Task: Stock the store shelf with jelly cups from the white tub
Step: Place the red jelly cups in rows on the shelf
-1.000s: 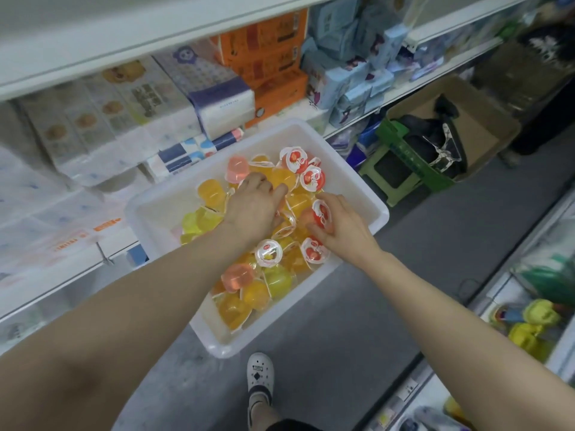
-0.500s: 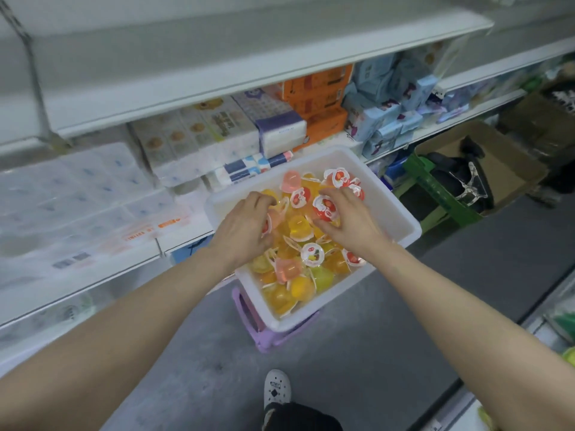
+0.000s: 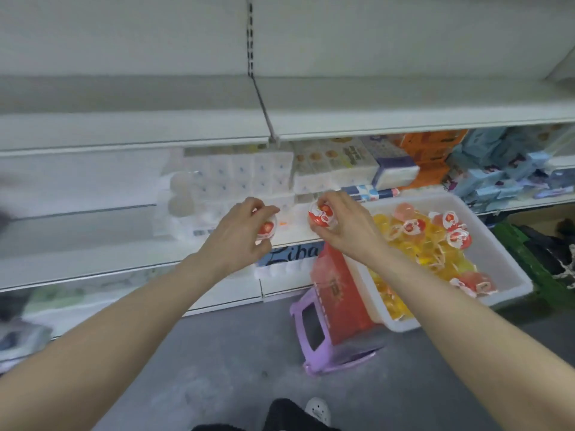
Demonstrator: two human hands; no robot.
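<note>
The white tub point(image 3: 510, 275) sits at the right on a red box and purple stool, holding several yellow, orange and pink jelly cups point(image 3: 426, 241) with red-and-white lids. My left hand point(image 3: 239, 234) grips a jelly cup point(image 3: 267, 228), raised left of the tub in front of the shelving. My right hand point(image 3: 345, 225) grips another jelly cup point(image 3: 322, 216) just beside the tub's left rim. A bare white shelf point(image 3: 404, 116) runs across above both hands.
Packs of tissue and toilet roll point(image 3: 249, 178) fill the shelf behind my hands. Orange and blue boxes point(image 3: 441, 157) stand further right. A purple stool point(image 3: 323, 340) carries a red box point(image 3: 339, 293) under the tub. A green stool point(image 3: 529, 259) stands at far right. Grey floor lies below.
Both hands have lifted out of the tub, each with a jelly cup, and moved left toward the shelving. My view has swung left and upward, bringing the bare shelf into sight.
</note>
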